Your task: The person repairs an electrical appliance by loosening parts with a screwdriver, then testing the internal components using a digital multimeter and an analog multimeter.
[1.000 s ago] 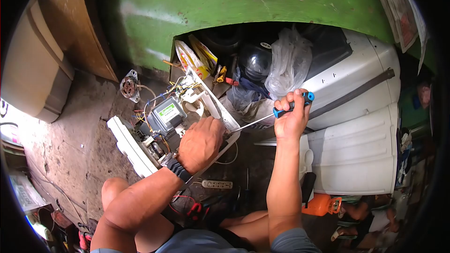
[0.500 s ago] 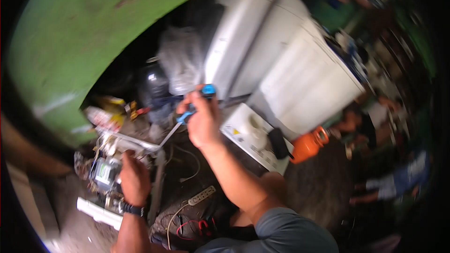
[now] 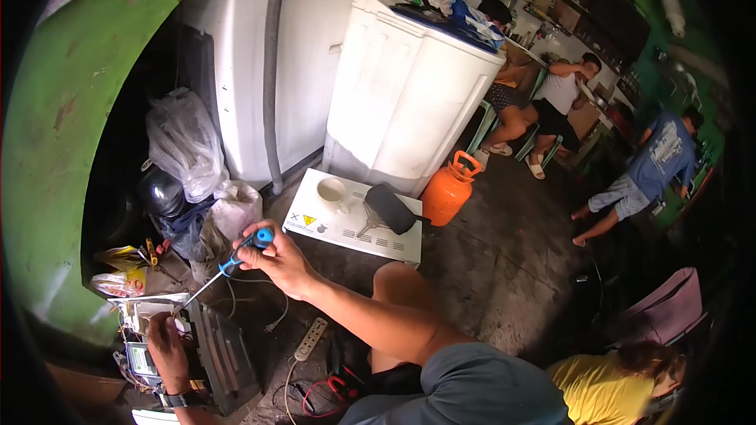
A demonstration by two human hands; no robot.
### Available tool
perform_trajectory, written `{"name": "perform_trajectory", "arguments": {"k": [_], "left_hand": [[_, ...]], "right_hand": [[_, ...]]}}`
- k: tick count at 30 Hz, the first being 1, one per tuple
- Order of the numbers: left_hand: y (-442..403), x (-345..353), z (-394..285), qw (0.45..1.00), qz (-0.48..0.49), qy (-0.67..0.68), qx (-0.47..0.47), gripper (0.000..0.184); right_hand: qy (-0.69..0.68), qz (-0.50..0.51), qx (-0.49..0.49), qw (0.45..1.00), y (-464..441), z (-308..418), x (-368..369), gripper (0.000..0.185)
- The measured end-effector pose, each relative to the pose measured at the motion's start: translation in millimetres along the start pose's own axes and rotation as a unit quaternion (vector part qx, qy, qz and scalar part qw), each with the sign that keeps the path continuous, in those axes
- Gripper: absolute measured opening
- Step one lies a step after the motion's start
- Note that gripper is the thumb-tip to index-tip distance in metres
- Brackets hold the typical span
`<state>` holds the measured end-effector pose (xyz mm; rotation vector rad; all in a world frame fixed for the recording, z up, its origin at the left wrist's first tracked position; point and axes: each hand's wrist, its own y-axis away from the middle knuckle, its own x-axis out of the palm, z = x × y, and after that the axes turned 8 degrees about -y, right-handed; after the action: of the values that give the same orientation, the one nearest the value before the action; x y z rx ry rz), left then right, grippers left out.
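Note:
My right hand is closed around the blue handle of a screwdriver. Its metal shaft slants down to the left, with the tip by the upper edge of an opened appliance. My left hand, a dark watch on its wrist, is over the appliance near the screwdriver tip. The left fingers are bent together, and whatever they pinch is hidden. Wires and a metal part with a pale label show inside the appliance, left of that hand.
A power strip and red-and-black leads lie on the floor. A white panel holds a mug and a black object. Beyond are an orange gas cylinder and white washing machines. Several people are nearby.
My view has swung right and steadied. The screwdriver, still in my right hand, now has its tip down at the appliance beside my left fingers.

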<state>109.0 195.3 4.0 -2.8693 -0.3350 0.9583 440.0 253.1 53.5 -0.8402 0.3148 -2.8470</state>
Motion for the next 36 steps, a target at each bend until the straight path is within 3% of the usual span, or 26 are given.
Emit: {"name": "perform_trajectory", "arguments": {"k": [3,4,5,6,7,9,10,11,13,16,19,24,26,31,33,36], "left_hand": [[10,-9,-42,0.997,0.039,0.024,-0.054,0.021],[10,-9,-37,0.997,0.045,-0.017,-0.055,0.026],[12,-4,-30,0.997,-0.002,-0.074,0.017,0.031],[17,-8,-29,0.997,0.025,-0.075,-0.011,0.032],[19,-16,-43,0.997,0.046,-0.052,-0.028,0.032],[16,-23,-38,0.997,0.059,-0.048,0.013,0.034],[13,-24,-25,0.998,0.042,-0.024,0.038,0.033],[10,-26,-28,0.999,0.046,-0.03,0.004,0.033],[6,-23,-21,0.998,0.017,-0.038,0.04,0.032],[7,-16,-21,0.999,-0.004,-0.052,0.016,0.03],[11,-8,-25,0.993,-0.043,-0.109,0.013,0.026],[13,-4,-27,0.992,-0.08,-0.091,0.026,0.023],[12,-6,-24,0.992,-0.096,-0.074,0.038,0.023],[8,-6,-22,0.994,-0.096,-0.053,-0.027,0.026],[6,-1,-20,0.99,-0.109,-0.072,-0.042,0.026],[6,-3,-23,0.991,-0.102,-0.068,-0.049,0.026]], "right_hand": [[0.081,0.01,0.005,0.997,23,12,-10,0.036],[0.257,-0.012,-0.001,0.966,31,33,-4,0.033],[0.222,-0.004,0.005,0.975,39,40,1,0.031],[0.224,0.013,0.029,0.974,44,42,-3,0.033],[0.345,0.09,-0.043,0.933,45,42,-8,0.032],[0.326,0.114,-0.03,0.938,45,36,-15,0.03],[0.391,0.127,0.03,0.911,42,43,-7,0.028],[0.425,0.149,0.038,0.892,40,49,0,0.029],[0.5,0.195,-0.001,0.844,36,60,23,0.028],[0.559,0.274,-0.036,0.782,23,75,49,0.026],[0.591,0.312,-0.062,0.741,9,90,72,0.021],[0.591,0.321,0.021,0.74,-12,105,104,0.024],[0.62,0.351,0.01,0.702,-19,108,112,0.027],[0.635,0.351,0.006,0.688,-27,108,122,0.029],[0.639,0.335,0.064,0.69,-28,110,130,0.029],[0.645,0.349,0.044,0.678,-32,110,134,0.028]]}}
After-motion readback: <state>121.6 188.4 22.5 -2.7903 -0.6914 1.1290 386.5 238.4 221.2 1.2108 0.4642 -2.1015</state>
